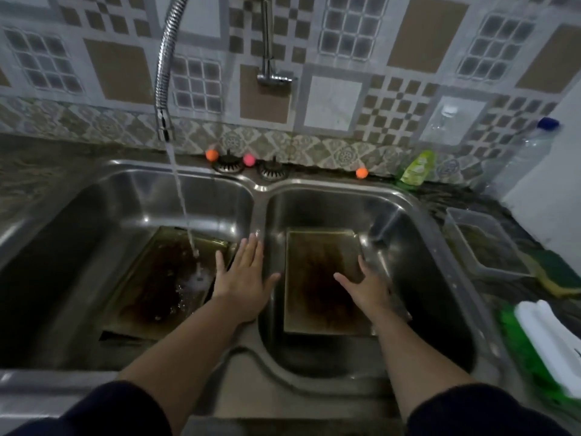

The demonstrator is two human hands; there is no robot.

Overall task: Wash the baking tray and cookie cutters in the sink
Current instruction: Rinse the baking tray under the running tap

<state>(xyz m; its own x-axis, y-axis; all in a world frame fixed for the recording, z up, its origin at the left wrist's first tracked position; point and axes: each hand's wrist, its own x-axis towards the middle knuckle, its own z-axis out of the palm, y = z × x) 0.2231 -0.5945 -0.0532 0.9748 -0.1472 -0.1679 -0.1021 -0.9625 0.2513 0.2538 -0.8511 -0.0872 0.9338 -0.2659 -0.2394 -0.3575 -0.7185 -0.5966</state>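
A stained baking tray [157, 278] lies tilted in the left basin of the steel double sink [259, 190], and water from the flexible tap [165, 89] falls onto it. A second stained baking tray [317, 278] lies flat in the right basin. My left hand [243, 278] hovers open, fingers spread, over the divider between the basins, next to the left tray's right edge. My right hand [366, 286] is open over the right tray's right side. Neither hand holds anything. No cookie cutters can be made out.
Two sink strainers [251, 169] and small orange and pink balls [212, 155] sit on the sink's back ledge. A green soap bottle [415, 168] and a clear water bottle [528, 155] stand at the back right. A clear plastic container [484, 243], a sponge [553, 278] and a white-and-green pack [547, 344] lie on the right counter.
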